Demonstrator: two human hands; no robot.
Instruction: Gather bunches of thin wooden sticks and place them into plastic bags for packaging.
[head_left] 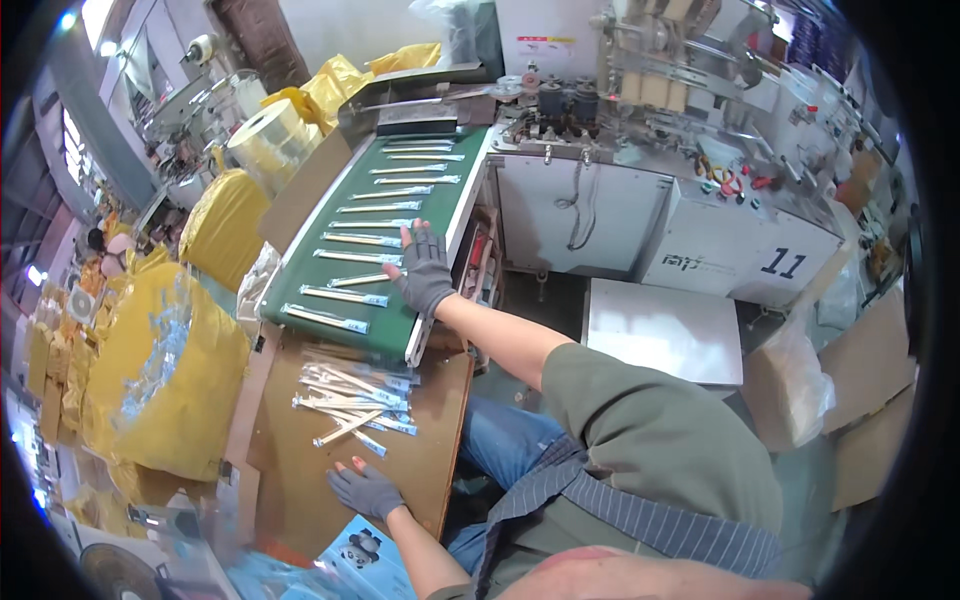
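While packets (352,239) rode the belt (300,308), right hand (425,272) lay flat to catch them; left hand (365,490) rested open on desk (420,470), both fingers empty

Factory packaging floor: a green conveyor belt (370,240) is carrying slim wrapped sticks (345,296) out of a grey wrapping machine (700,190), a film roll (268,140) is sitting beside it, and stuffed yellow sacks (160,380) and cardboard cartons (870,400) are crowding the aisle.

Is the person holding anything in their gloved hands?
No. The right hand lies flat on the green conveyor belt; the left hand rests open on the brown board.
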